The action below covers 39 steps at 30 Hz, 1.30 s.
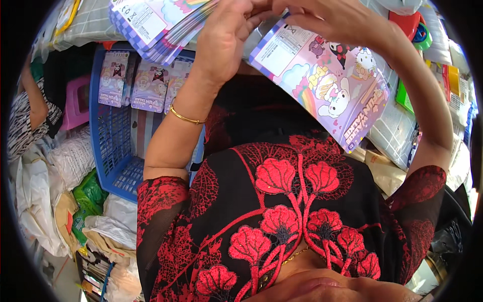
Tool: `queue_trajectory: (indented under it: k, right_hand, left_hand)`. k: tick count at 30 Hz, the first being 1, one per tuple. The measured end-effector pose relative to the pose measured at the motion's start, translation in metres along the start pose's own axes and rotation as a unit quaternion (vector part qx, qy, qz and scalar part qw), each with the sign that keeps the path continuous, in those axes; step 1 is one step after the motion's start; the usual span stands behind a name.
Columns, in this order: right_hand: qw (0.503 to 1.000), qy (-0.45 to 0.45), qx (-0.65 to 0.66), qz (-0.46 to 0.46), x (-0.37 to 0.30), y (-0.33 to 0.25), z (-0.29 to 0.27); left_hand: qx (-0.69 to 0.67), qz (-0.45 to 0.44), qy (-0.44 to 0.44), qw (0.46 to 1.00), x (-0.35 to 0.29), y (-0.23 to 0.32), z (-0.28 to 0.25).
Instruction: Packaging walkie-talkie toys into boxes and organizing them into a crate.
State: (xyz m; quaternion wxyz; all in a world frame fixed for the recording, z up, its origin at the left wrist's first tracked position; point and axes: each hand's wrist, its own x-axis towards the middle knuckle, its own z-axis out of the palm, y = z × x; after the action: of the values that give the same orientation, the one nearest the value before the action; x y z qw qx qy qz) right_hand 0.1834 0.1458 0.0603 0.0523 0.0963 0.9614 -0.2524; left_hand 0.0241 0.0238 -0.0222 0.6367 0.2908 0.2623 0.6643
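Note:
Both my hands meet at the top edge of the head view, partly cut off. My left hand (226, 38), above a gold bangle (187, 117), is closed, its fingertips pressed together near the right hand's. My right hand (334, 22) reaches across from the right with bent fingers closed beside them. What they pinch is too small to make out. Right under my right hand, a purple and pink pouch (302, 75) printed with cartoon characters lies slanted, its lower corner past the table edge. Left of my left hand sits a fanned stack of matching flat pouches (151, 30).
A blue plastic basket (113, 151) at the left holds several purple packaged items (150, 83). The table (395, 136) has a grey checked cover. Green tape (423, 38) stands far right. White bags (37, 201) crowd the lower left; another person's arm (34, 95) shows at far left.

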Motion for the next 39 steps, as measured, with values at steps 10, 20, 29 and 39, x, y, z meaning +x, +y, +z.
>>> queue_trajectory:
  k: [10, 20, 29, 39]
  right_hand:
    - [0.962, 0.244, -0.096, 0.074, -0.081, -0.037, 0.054]
    - [0.973, 0.142, -0.092, 0.159, -0.101, -0.081, 0.09]
    - [0.972, 0.156, -0.096, 0.149, -0.113, -0.052, 0.083]
    - [0.778, 0.447, -0.08, 0.434, -0.187, -0.041, 0.1]
  left_hand:
    - [0.282, 0.062, 0.015, 0.957, -0.041, 0.016, -0.013]
    - [0.294, -0.041, -0.034, 0.954, -0.04, 0.03, -0.02]
    - [0.598, 0.175, 0.003, 0.782, -0.042, 0.012, 0.008]
    - [0.56, 0.125, -0.017, 0.819, -0.039, 0.016, 0.007]
